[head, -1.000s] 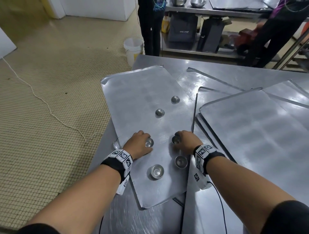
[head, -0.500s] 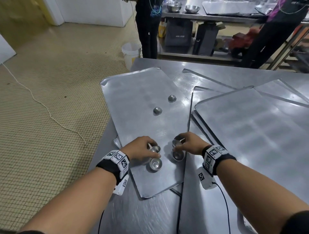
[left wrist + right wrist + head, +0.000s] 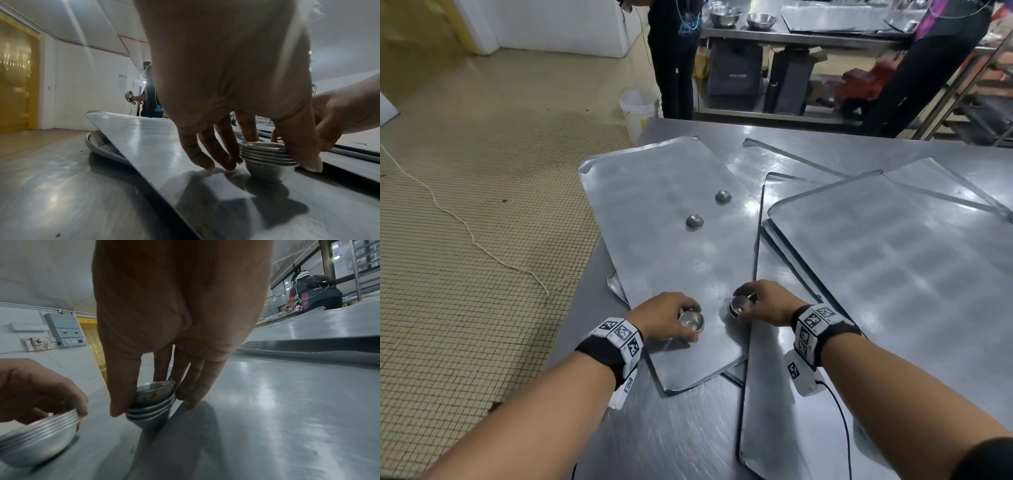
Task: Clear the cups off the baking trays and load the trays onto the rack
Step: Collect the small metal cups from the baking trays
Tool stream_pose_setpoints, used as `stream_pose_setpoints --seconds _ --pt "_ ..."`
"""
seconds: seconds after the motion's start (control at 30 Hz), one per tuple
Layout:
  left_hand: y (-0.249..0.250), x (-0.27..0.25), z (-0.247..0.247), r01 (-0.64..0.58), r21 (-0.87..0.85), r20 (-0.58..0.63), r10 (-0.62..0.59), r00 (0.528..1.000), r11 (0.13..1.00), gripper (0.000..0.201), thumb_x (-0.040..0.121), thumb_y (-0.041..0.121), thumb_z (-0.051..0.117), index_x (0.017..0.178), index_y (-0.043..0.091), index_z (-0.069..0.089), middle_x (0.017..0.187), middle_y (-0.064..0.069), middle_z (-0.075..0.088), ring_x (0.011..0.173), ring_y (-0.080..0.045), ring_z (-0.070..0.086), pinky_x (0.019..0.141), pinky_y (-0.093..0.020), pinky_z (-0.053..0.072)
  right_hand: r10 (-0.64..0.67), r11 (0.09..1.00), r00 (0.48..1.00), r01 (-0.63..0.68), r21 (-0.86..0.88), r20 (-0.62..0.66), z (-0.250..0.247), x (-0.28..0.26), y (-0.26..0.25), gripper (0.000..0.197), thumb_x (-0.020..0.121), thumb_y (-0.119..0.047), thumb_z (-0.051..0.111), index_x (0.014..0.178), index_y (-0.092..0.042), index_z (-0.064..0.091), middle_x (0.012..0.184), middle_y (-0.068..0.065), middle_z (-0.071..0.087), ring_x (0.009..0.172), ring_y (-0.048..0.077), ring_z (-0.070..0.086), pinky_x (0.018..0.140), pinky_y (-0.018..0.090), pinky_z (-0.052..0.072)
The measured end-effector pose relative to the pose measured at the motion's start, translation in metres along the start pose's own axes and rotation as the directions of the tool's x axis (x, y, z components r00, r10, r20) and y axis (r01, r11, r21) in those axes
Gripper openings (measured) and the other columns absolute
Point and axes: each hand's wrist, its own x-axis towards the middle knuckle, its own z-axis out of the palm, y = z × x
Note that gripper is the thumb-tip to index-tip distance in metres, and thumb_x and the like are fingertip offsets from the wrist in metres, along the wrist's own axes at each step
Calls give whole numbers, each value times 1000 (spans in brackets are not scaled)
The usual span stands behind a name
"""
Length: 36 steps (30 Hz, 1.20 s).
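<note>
- Steel everywhere from the head view: my left hand (image 3: 666,317) gripped a small stack of nested cups (image 3: 691,321) near the front end of the top baking tray (image 3: 654,205), and my right hand (image 3: 763,303) gripped a second stack (image 3: 741,305) just beside it. Two single cups (image 3: 694,221) sat upside down farther up that tray. More trays (image 3: 893,274) lay overlapped on the table (image 3: 681,438).
- From the left wrist view, my thumb (image 3: 302,151) and fingers (image 3: 205,155) pinched the rims of the left stack (image 3: 267,160), which rested on the tray (image 3: 144,138).
- From the right wrist view, my right hand (image 3: 174,313) pinched its stack (image 3: 152,408) at the rims, tilted.
- I judged the cups light, stiff and slippery, best held by the rims; the thin trays would want both hands at the long edges.
</note>
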Motion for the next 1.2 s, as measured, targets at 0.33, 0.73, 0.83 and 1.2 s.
stream_pose_setpoints --seconds 0.33,0.73,0.83,1.2 --pt "-5 1 3 29 40 -174 -22 985 999 61 79 41 76 135 27 54 129 3 59 115 -19 56 93 -31 45 -12 996 998 6 -88 -67 16 7 -18 43 84 -32 71 124 -19 66 120 3 70 109 23 64 91 34 51" --pt "-11 17 -6 57 58 -134 -49 990 997 60 80 42 77 132 26 54 124 0 59 113 -22 57 94 -37 47 18 1000 994 -20 -23 -104 22 22 -33 45 72 -52 58 106 -24 67 101 -1 72 93 20 66 82 32 53" --pt "-11 22 -9 57 52 -111 -51 992 997 60 79 41 78 131 25 55 123 0 59 112 -22 57 95 -37 47 13 999 996 -17 -44 -90 23 25 -31 31 78 -47 66 101 -26 68 97 -4 72 90 18 67 79 31 52" --pt "-13 43 -24 31 72 -12 -31 999 997 74 70 61 80 132 29 55 126 8 60 114 -14 56 98 -34 47 -16 991 1000 20 -134 25 11 43 -19 71 74 -57 78 132 -20 59 121 3 63 111 22 60 92 33 48"
